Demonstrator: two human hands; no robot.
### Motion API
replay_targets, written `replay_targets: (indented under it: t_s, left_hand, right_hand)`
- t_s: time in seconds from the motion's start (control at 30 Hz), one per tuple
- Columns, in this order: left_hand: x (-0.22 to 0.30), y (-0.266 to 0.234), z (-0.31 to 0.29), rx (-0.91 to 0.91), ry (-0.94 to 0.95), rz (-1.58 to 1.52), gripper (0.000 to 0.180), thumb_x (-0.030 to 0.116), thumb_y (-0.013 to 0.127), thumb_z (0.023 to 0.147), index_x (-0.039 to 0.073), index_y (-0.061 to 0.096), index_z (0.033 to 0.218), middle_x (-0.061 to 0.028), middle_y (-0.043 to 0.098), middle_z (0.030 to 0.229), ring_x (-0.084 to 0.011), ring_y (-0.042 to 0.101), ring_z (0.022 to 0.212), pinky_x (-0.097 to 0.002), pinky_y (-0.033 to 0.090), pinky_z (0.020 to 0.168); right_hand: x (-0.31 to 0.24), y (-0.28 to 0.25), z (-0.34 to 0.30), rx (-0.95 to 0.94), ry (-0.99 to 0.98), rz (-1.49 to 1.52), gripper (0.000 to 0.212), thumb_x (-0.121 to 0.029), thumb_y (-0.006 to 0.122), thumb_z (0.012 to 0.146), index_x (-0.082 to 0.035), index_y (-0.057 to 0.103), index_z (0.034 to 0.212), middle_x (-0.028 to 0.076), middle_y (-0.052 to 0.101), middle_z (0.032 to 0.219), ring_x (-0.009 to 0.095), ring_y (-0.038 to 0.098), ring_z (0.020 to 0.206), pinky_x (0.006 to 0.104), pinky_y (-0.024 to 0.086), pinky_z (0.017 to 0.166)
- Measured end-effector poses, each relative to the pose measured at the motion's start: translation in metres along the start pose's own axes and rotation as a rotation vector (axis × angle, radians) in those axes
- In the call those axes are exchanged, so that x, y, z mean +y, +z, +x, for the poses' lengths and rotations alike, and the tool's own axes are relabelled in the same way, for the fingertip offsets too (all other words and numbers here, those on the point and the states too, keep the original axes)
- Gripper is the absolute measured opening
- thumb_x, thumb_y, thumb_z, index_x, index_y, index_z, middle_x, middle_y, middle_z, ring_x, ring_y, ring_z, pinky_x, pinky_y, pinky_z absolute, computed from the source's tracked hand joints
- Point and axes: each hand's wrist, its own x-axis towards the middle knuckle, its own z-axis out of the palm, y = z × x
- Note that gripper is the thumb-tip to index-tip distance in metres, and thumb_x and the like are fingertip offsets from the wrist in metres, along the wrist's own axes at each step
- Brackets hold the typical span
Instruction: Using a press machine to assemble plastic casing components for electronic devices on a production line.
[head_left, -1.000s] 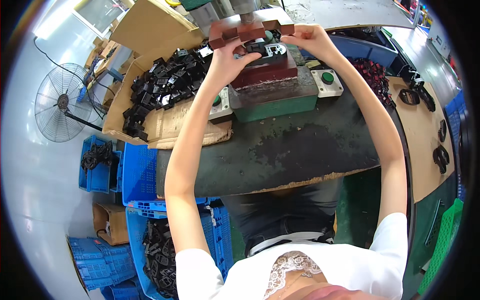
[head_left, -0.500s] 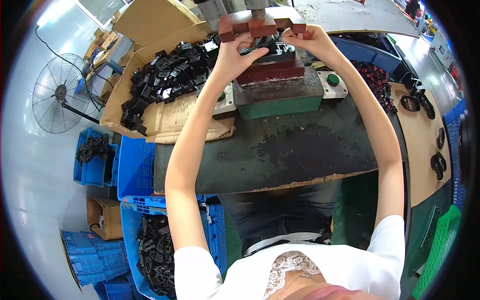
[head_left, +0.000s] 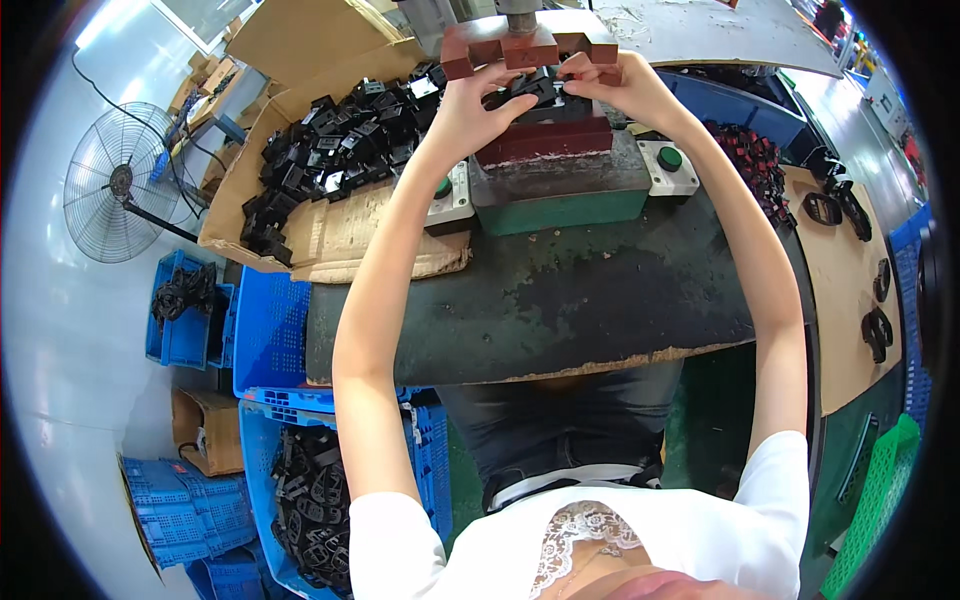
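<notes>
A black plastic part (head_left: 538, 88) sits over the dark red lower block (head_left: 545, 145) of a press, under its raised red-brown head (head_left: 525, 50). At its left side my left hand (head_left: 472, 112) is closed round it, with the thumb along the near edge and the fingers partly hidden beneath the head. My right hand (head_left: 622, 88) is at the part's right end, thumb and fingers pinched together. Whatever lies between those right fingertips is too small to make out. Both hands are between the press head and the lower block.
Green push buttons on pale boxes flank the press, one at right (head_left: 670, 158). A cardboard box (head_left: 225, 235) of black parts stands left; red and black parts (head_left: 748, 165) lie right. Below left is a blue crate (head_left: 262, 480) of black pieces. A fan (head_left: 122, 182) stands far left.
My right fingers have curled in closer to the black part, which now covers more of the shiny fixture under it. My left hand keeps nearly the same place.
</notes>
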Motion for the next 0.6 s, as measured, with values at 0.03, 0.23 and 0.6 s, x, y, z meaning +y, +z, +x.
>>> replay_targets:
  t_s: [0.03, 0.23, 0.6]
  left_hand:
    - [0.0, 0.0, -0.001, 0.007, 0.027, 0.04, 0.038, 0.021, 0.075, 0.078, 0.008, 0.066, 0.112, -0.0121, 0.067, 0.1, -0.023, 0.063, 0.095, -0.034, 0.048, 0.087]
    - [0.01, -0.008, -0.005, 0.019, 0.099, 0.303, 0.037, 0.017, 0.077, 0.077, 0.008, 0.067, 0.111, -0.0132, 0.068, 0.092, -0.0207, 0.066, 0.089, -0.0321, 0.05, 0.084]
    - [0.013, -0.008, -0.001, -0.149, 0.09, 0.286, 0.026, 0.016, 0.071, 0.082, 0.006, 0.067, 0.106, -0.0117, 0.068, 0.106, -0.0253, 0.063, 0.102, -0.0337, 0.047, 0.091]
  right_hand:
    - [0.0, 0.0, -0.001, -0.008, -0.008, 0.004, 0.027, -0.016, 0.068, 0.088, -0.003, 0.066, 0.111, 0.004, 0.07, 0.092, 0.008, 0.063, 0.087, 0.0251, 0.05, 0.082]
    - [-0.001, -0.005, -0.002, 0.052, -0.014, 0.046, 0.026, -0.013, 0.064, 0.09, -0.005, 0.066, 0.115, 0.004, 0.07, 0.097, 0.009, 0.063, 0.091, 0.0261, 0.05, 0.085]
    - [-0.015, -0.004, -0.003, -0.074, -0.108, -0.218, 0.02, -0.008, 0.064, 0.087, 0.002, 0.065, 0.105, 0.01, 0.071, 0.091, 0.016, 0.068, 0.086, 0.0296, 0.053, 0.082]
